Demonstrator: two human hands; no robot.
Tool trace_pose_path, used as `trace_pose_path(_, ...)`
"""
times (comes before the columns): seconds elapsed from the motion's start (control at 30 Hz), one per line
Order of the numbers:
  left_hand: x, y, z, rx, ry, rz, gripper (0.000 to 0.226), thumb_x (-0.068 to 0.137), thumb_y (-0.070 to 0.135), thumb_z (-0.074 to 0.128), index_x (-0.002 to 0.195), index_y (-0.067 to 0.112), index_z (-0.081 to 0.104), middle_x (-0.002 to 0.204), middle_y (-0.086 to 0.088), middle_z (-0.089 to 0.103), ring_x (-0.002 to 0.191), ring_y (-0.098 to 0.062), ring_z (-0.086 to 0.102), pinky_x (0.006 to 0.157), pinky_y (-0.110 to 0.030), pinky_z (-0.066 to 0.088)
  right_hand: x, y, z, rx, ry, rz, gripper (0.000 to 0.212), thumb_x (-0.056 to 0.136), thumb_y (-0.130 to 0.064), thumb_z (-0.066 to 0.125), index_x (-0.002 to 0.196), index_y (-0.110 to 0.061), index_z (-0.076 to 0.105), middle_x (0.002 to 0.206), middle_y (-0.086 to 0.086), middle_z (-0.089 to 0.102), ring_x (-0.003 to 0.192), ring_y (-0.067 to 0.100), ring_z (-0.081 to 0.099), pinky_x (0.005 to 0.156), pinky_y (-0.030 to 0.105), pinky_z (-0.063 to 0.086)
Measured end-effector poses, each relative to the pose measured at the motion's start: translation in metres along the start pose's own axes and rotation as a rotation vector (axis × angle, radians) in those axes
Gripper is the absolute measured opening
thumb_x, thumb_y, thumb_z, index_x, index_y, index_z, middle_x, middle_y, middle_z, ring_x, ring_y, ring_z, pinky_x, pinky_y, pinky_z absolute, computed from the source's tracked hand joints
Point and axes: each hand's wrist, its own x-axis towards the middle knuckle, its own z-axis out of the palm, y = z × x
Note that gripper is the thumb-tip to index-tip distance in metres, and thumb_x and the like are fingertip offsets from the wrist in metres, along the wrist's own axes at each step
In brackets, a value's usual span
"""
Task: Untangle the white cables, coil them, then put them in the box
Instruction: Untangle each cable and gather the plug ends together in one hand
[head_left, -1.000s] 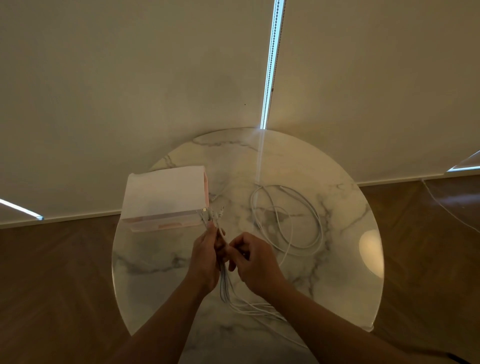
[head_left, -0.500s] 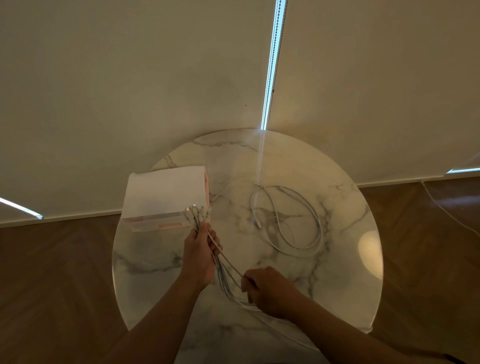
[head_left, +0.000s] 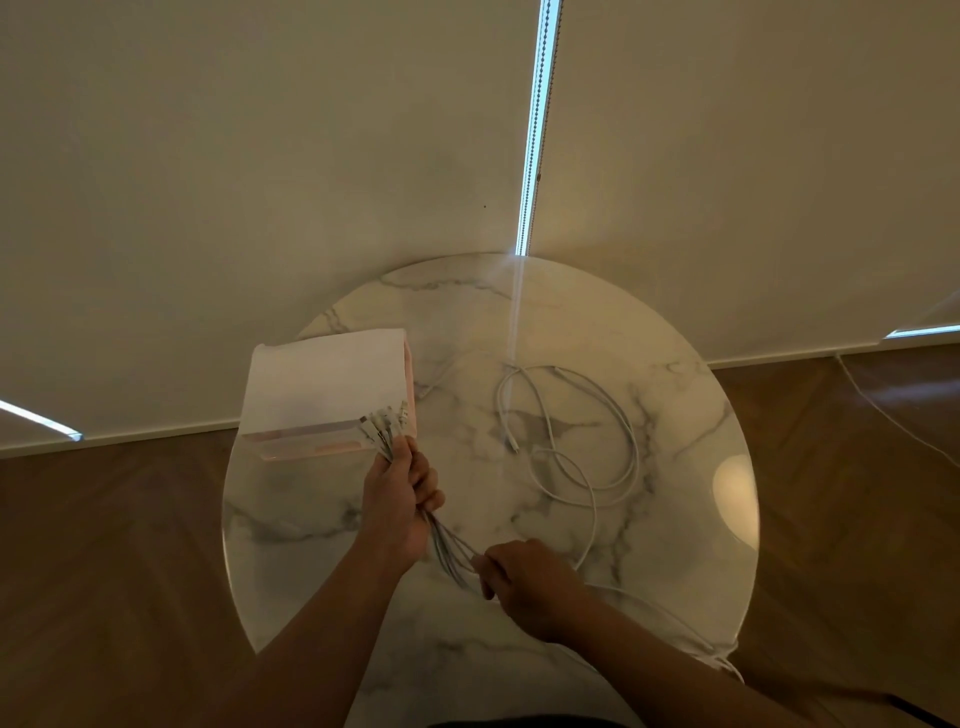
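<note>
Head cam: L hand (head_left: 397, 499) grips thin white cable bundle (head_left: 445, 543), plugs (head_left: 387, 418) up; R hand (head_left: 524, 577) pinches it lower down. Step: untangling. Next, prob.: pull straight, coil.

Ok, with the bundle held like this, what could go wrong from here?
1. The left hand grips the white cables while the right hand pinches them lower down; pulling could tighten any knot between.
2. The loose cable has a tail running close to the right hand and could get dragged in.
3. Strands trail off the table edge and may snag.
</note>
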Motion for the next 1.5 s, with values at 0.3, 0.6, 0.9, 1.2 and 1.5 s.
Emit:
trace_pose_path(0.3, 0.016, 0.019, -0.043, -0.081, 0.238, 0.042, 0.035, 0.106, 0.028, 0.034, 0.072, 0.023, 0.041, 0.045, 0.010, 0.031, 0.032, -0.004, 0.020, 0.036, -0.013, 0.016, -0.028, 0.068, -0.007, -0.382, -0.039, 0.002, 0.084, 0.082, -0.071, -0.005, 0.110, -0.024, 0.060, 0.116, 0.006, 0.066, 0.109, 0.029, 0.058, 0.086, 0.037, 0.044)
trace_pose_path(0.6, 0.013, 0.017, -0.091, -0.081, 0.429, 0.069, 0.037, 0.105, 0.019, 0.033, 0.068, 0.022, 0.036, 0.040, 0.011, 0.030, 0.031, -0.005, 0.023, 0.036, -0.014, 0.016, -0.066, 0.162, -0.034, -0.384, -0.108, 0.284, 0.069, 0.072, -0.079, -0.003, 0.074, -0.033, 0.048, 0.072, -0.018, 0.046, 0.081, 0.007, 0.056, 0.070, 0.023, 0.038)
trace_pose_path(0.9, 0.009, 0.026, -0.098, -0.035, 0.398, 0.107, 0.038, 0.107, 0.024, 0.031, 0.069, 0.022, 0.035, 0.040, 0.011, 0.028, 0.032, -0.005, 0.021, 0.037, -0.012, 0.016, -0.063, 0.180, -0.030, -0.390, -0.127, 0.370, 0.044, 0.095, -0.062, 0.020, 0.083, -0.031, 0.049, 0.087, -0.010, 0.055, 0.086, 0.011, 0.058, 0.079, 0.028, 0.047)
trace_pose_path(1.2, -0.014, 0.020, -0.050, 0.194, 0.105, 0.175, 0.032, 0.105, 0.030, 0.041, 0.081, 0.011, 0.052, 0.046, 0.008, 0.024, 0.036, -0.005, 0.020, 0.040, -0.019, 0.014, -0.026, 0.079, -0.032, -0.144, -0.010, 0.190, 0.028, 0.097, -0.034, 0.039, 0.076, -0.026, 0.055, 0.089, 0.003, 0.065, 0.086, 0.023, 0.059, 0.078, 0.039, 0.046)
trace_pose_path(1.5, -0.043, -0.006, 0.007, 0.775, -0.209, 0.312, 0.043, 0.105, 0.027, 0.038, 0.082, -0.002, 0.060, 0.056, -0.007, 0.064, 0.036, -0.013, 0.036, 0.039, -0.022, 0.030, -0.022, -0.020, -0.047, 0.053, 0.019, -0.107, 0.036, 0.102, -0.028, 0.040, 0.073, -0.019, 0.059, 0.067, -0.009, 0.053, 0.065, 0.008, 0.050, 0.067, 0.026, 0.035)
